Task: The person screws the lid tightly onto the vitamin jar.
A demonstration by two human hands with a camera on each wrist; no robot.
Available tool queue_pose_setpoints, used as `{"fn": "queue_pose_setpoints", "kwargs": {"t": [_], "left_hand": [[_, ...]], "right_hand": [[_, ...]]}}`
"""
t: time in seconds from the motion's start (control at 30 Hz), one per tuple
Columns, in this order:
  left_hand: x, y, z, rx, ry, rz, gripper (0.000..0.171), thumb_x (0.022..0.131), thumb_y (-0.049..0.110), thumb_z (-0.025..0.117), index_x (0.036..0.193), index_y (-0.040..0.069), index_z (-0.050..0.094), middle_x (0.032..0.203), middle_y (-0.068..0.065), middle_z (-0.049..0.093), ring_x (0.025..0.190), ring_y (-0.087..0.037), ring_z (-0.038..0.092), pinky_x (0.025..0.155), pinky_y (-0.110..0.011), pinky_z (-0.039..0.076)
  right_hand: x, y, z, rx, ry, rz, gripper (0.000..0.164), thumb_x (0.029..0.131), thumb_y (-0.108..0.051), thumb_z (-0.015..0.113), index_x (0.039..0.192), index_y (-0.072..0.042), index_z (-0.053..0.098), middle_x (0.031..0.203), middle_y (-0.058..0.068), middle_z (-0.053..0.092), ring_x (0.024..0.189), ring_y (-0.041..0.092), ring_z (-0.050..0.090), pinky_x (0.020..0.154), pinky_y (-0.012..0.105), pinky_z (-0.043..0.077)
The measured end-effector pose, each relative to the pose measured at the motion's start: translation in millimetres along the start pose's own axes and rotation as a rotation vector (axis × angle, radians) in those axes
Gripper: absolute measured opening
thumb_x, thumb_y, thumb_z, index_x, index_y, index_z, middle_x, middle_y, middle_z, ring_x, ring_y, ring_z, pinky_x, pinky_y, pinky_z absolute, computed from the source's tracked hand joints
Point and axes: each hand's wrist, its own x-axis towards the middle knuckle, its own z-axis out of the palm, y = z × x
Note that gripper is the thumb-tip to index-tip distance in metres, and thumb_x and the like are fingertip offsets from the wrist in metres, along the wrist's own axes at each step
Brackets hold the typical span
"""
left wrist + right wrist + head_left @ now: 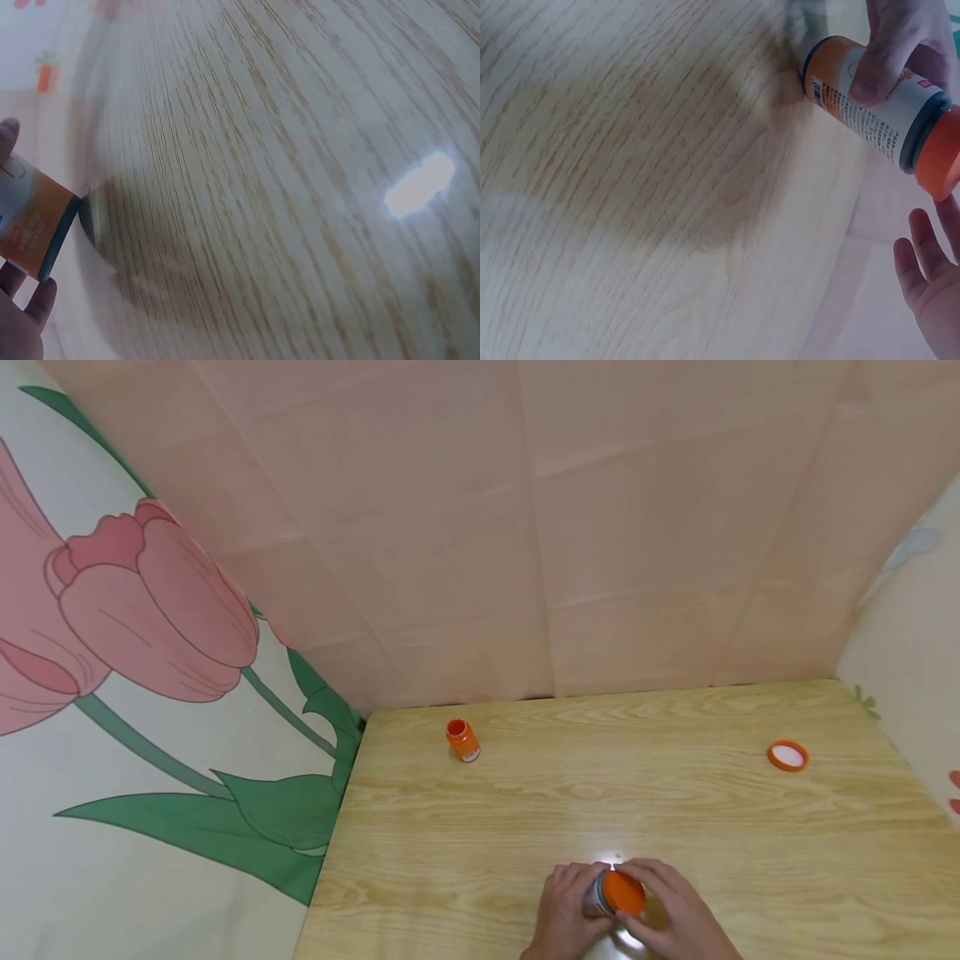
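Head view: left grip (562, 908) around the bottle (593, 901), right grip (677, 906) around its orange cap (625, 893), at desk's (450, 860) near side.

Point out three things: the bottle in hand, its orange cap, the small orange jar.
Bottle (885, 112): right wrist view, printed label.
Orange cap (624, 893): head view, top face.
Small orange jar (465, 743): head view, side of the body.

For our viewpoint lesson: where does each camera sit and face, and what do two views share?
Head: head-worn, facing forward and down; table, left hand and right hand show.
Left wrist: worn there, facing the table; fingers show.
Right wrist: worn there, facing the table; both hands show.
Both wrist views share the orange-lidded jar.
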Motion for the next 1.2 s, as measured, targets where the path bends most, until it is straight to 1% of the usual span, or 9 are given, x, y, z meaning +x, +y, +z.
{"fn": "queue_pose_setpoints", "kwargs": {"t": [0.1,0.27,0.53,0.63,0.83,0.9,1.0,1.07,1.2], "left_hand": [[-0.3,-0.3,0.3,0.002,0.001,0.001,0.076,0.065,0.043,0.089,0.131,0.027,0.057,0.110,0.011,0.066,0.092,-0.003,0.056,0.081,-0.013,0.038],[0.2,-1.1,1.3,0.005,0.004,0.000,0.074,0.066,0.044,0.089,0.131,0.027,0.058,0.110,0.012,0.066,0.093,-0.003,0.055,0.082,-0.014,0.039],[-0.1,-1.0,0.2,0.001,0.007,-0.004,0.075,0.063,0.039,0.091,0.129,0.026,0.059,0.108,0.012,0.066,0.092,-0.002,0.055,0.082,-0.014,0.040],[-0.3,-1.0,0.5,-0.004,0.005,-0.008,0.074,0.064,0.041,0.091,0.129,0.026,0.059,0.109,0.012,0.066,0.092,-0.003,0.056,0.082,-0.014,0.040],[-1.3,-1.2,0.5,0.000,0.006,-0.004,0.075,0.065,0.045,0.089,0.131,0.025,0.058,0.110,0.012,0.066,0.093,-0.003,0.056,0.082,-0.013,0.039],[-1.5,-0.8,0.2,0.005,0.002,-0.007,0.075,0.066,0.045,0.089,0.131,0.026,0.057,0.110,0.012,0.066,0.093,-0.003,0.056,0.082,-0.013,0.039],[-1.5,-0.7,-0.4,0.003,-0.001,-0.008,0.074,0.066,0.044,0.089,0.131,0.026,0.057,0.110,0.012,0.066,0.093,-0.002,0.055,0.082,-0.013,0.039],[-1.2,-0.7,-0.7,-0.003,-0.001,-0.006,0.073,0.067,0.043,0.089,0.131,0.026,0.057,0.110,0.012,0.066,0.094,-0.002,0.055,0.082,-0.013,0.039],[-0.6,-0.9,-0.4,-0.013,0.010,0.003,0.073,0.066,0.040,0.089,0.130,0.025,0.058,0.110,0.012,0.066,0.093,-0.002,0.056,0.082,-0.014,0.039]], "right_hand": [[-0.8,-0.1,0.2,0.000,-0.004,0.011,0.061,0.058,-0.027,0.094,0.113,-0.016,0.070,0.110,-0.008,0.065,0.099,0.008,0.058,0.097,0.001,0.028],[-1.4,-2.2,1.5,0.028,-0.012,0.082,0.056,0.060,-0.028,0.093,0.109,-0.016,0.070,0.106,-0.015,0.063,0.096,0.002,0.057,0.093,0.000,0.031],[-2.9,-6.2,6.0,0.034,-0.019,0.216,0.051,0.065,-0.031,0.091,0.108,-0.015,0.069,0.101,-0.016,0.064,0.094,0.001,0.058,0.089,-0.002,0.029],[-3.4,-4.9,7.2,0.036,-0.010,0.188,0.054,0.063,-0.031,0.092,0.109,-0.013,0.069,0.104,-0.014,0.065,0.097,0.002,0.057,0.092,-0.002,0.029],[-2.8,-1.1,4.2,0.064,-0.004,0.046,0.065,0.059,-0.030,0.094,0.116,-0.011,0.068,0.112,-0.006,0.065,0.106,-0.001,0.052,0.099,-0.001,0.025],[-2.7,-0.6,2.3,0.049,-0.015,0.031,0.065,0.060,-0.030,0.093,0.117,-0.012,0.068,0.114,-0.005,0.064,0.108,0.000,0.051,0.100,-0.001,0.024],[-2.4,-1.1,-0.4,0.014,-0.037,0.049,0.062,0.061,-0.031,0.093,0.116,-0.014,0.069,0.113,-0.008,0.065,0.105,0.003,0.054,0.098,0.000,0.027],[-2.0,-2.4,-1.2,-0.007,-0.052,0.084,0.058,0.063,-0.033,0.092,0.114,-0.015,0.070,0.111,-0.012,0.065,0.101,0.005,0.057,0.093,0.005,0.036],[-1.0,-5.5,-1.1,-0.027,-0.069,0.163,0.054,0.064,-0.037,0.091,0.110,-0.015,0.071,0.104,-0.017,0.065,0.095,0.008,0.060,0.082,0.028,0.053]]}}
